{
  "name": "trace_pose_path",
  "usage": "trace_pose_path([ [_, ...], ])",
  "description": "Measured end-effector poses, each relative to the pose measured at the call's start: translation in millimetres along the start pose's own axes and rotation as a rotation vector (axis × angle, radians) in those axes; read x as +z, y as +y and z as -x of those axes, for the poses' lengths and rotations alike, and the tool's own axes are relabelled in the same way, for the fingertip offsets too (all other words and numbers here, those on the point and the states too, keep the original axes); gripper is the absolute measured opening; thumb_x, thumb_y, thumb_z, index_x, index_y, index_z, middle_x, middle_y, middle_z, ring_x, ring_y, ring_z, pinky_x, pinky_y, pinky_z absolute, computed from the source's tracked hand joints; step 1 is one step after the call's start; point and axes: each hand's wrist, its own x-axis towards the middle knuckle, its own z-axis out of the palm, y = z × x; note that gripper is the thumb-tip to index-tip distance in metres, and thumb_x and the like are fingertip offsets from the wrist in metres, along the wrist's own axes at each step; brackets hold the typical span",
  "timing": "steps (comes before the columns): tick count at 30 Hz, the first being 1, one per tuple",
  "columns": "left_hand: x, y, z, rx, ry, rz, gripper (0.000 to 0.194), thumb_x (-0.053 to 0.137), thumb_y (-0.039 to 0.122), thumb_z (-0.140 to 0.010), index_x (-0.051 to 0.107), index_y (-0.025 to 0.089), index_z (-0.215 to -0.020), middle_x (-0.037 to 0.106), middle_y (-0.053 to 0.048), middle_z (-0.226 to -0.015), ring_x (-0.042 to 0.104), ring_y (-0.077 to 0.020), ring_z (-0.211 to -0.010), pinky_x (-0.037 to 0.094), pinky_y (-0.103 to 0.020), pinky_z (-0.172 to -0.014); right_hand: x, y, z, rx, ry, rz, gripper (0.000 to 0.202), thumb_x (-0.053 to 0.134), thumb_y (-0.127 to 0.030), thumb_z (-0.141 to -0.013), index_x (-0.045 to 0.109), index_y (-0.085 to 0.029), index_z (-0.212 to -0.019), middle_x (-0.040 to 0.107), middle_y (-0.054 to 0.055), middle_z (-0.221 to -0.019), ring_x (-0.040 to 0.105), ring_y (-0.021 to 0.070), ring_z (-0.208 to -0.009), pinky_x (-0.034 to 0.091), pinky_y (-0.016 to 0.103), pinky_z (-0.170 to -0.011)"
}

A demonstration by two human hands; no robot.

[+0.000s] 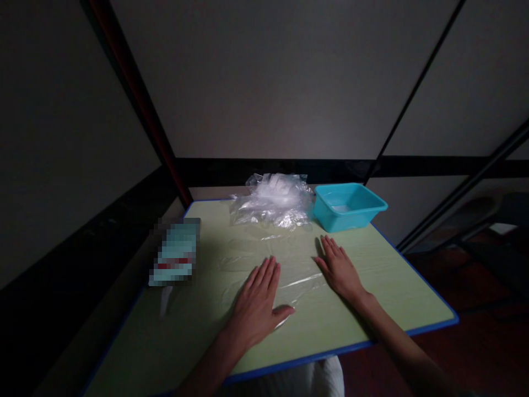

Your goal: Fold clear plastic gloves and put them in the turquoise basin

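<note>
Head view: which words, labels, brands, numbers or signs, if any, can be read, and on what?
No readable text anywhere.
Pale-green item with a red band: pixelated, any print unreadable.
Turquoise rectangular plastic tub: none readable.
Crumpled clear plastic pile: none readable.
Flat clear plastic film: none readable.

Clear plastic sheet (303, 282), turquoise basin (351, 221), yellow-green tabletop (388, 278), blue edging (301, 361)

Our left hand (257, 303) palm-down on clear plastic sheet (303, 282), thumb spread. Our right hand (342, 274) also palm-down, near sheet's right side. Crumpled clear plastic heap (275, 201) at back of greenish worktop (397, 292), turquoise tub (341, 222) just beside it. Pixelated thing (177, 248) far left, we can't tell what.
</note>
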Motion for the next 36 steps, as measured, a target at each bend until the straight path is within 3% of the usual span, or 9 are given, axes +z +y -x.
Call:
trace_pose_path([
  [5,-3.2,1,-2,-0.009,-0.033,-0.01,0.082,0.044,0.061,-0.073,0.028,0.005,-0.131,0.023,-0.017,-0.139,0.019,-0.0266,-0.128,0.024,-0.039,-0.103,-7,0,4,-0.052,-0.002,-0.103,0.058,0.031,-0.045,-0.087,0.027,-0.01,-0.133,0.028,0.015,-0.138,0.024,0.0231,-0.127,0.023,0.044,-0.101],
  [13,-2.9,2,0,-0.01,-0.011,-0.003,0.081,0.046,0.06,-0.073,0.028,0.006,-0.131,0.023,-0.016,-0.14,0.017,-0.0262,-0.129,0.023,-0.04,-0.103,-5,-7,17,-0.035,-0.069,0.045,0.065,0.031,-0.052,-0.085,0.026,-0.009,-0.134,0.024,0.013,-0.14,0.017,0.0237,-0.129,0.018,0.044,-0.103],
  [20,-7.9,0,2,-0.006,0.014,-0.027,0.085,0.05,0.063,-0.068,0.027,0.013,-0.133,0.017,-0.014,-0.142,0.011,-0.029,-0.13,0.017,-0.047,-0.103,-5,-8,16,-0.017,-0.071,0.057,0.067,0.032,-0.053,-0.084,0.027,-0.008,-0.134,0.025,0.013,-0.139,0.018,0.0233,-0.129,0.018,0.042,-0.104],
  [30,-11.7,-7,27,-0.051,0.006,-0.007,0.091,0.052,0.068,-0.062,0.028,0.015,-0.133,0.02,-0.014,-0.141,0.015,-0.0317,-0.129,0.019,-0.049,-0.102,-4,-5,18,-0.025,-0.051,0.0,0.07,0.035,-0.054,-0.083,0.028,-0.006,-0.133,0.027,0.014,-0.138,0.019,0.0244,-0.128,0.02,0.043,-0.103],
  [36,-11.2,-7,41,-0.093,0.027,0.046,0.096,0.061,0.057,-0.063,0.017,0.012,-0.136,0.015,-0.015,-0.142,0.011,-0.0314,-0.13,0.021,-0.049,-0.101,-5,0,20,-0.039,0.021,-0.229,0.06,0.033,-0.048,-0.086,0.025,-0.012,-0.135,0.028,0.013,-0.138,0.022,0.0235,-0.128,0.022,0.046,-0.102],
])
